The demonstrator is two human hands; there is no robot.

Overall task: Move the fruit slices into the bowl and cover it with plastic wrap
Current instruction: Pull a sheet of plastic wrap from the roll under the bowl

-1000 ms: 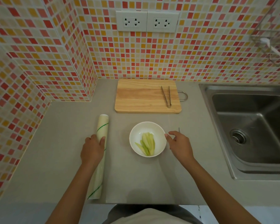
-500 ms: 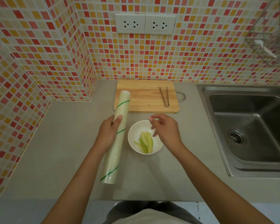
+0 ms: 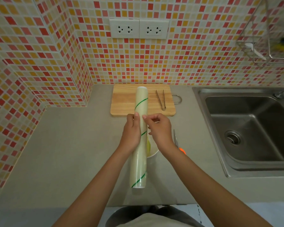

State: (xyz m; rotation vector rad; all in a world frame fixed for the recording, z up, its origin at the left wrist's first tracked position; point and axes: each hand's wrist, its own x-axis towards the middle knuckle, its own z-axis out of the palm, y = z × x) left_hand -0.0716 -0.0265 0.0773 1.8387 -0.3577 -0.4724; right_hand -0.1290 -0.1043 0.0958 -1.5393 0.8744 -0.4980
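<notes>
My left hand (image 3: 131,133) grips a long roll of plastic wrap (image 3: 139,163) with a green spiral stripe, held lengthwise in the air over the counter. My right hand (image 3: 159,128) rests against the roll's right side, with thumb and forefinger pinched at its surface near the top. The white bowl (image 3: 152,152) sits on the counter beneath, mostly hidden by the roll and my hands. Only a sliver of a pale green fruit slice (image 3: 148,145) shows inside it.
A wooden cutting board (image 3: 123,105) with metal tongs (image 3: 161,99) lies at the back by the tiled wall. Scissors with orange handles (image 3: 179,145) lie right of the bowl. A steel sink (image 3: 252,128) fills the right side. A wire rack (image 3: 266,43) hangs on the wall.
My left hand lifted the roll off the counter and carried it right, over the bowl. My right hand left the bowl's rim and came onto the roll.
</notes>
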